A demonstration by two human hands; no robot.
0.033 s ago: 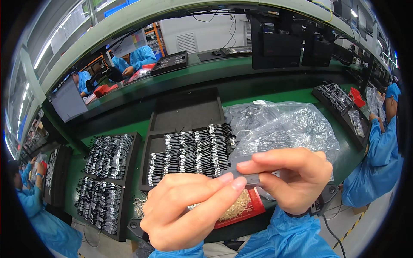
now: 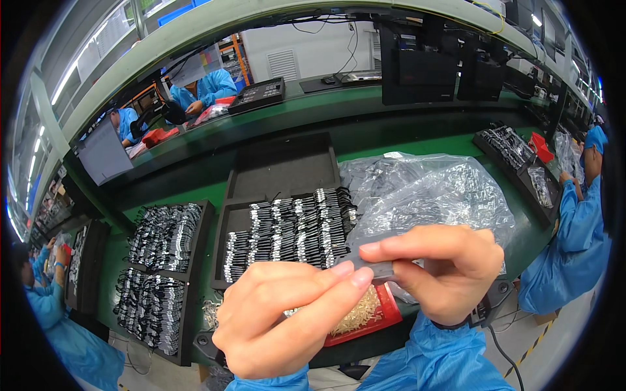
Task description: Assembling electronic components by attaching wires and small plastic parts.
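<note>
Head view: nearest the lens, I record two bare hands in blue sleeves [image 2: 433, 358], held up over the bench. The left hand [image 2: 287, 316] has its fingertips closed on the left end of a small dark grey piece [image 2: 383, 271]. The right hand [image 2: 450, 267] pinches the other end between thumb and forefinger. The piece is off the bench, between both sets of fingertips; its underside I cannot inspect.

Below the hands, partly covered by them, I note a red tray [image 2: 394, 306] of small pale pieces [image 2: 365, 311]. Beyond lies a black tray [image 2: 283, 173] with black-and-silver parts [image 2: 300, 225] ranked in its near compartment; its far compartment is bare. To its left stands a second black tray [image 2: 197, 287], similarly loaded. A clear plastic bag [image 2: 450, 189] lies to its right on the green bench [image 2: 385, 133].

Further right I observe a blue-sleeved co-worker [image 2: 567, 251] beside another loaded tray [image 2: 551, 208]. Farthest, across the bench, a person in blue [image 2: 218, 83] sits near a black case [image 2: 259, 96].
</note>
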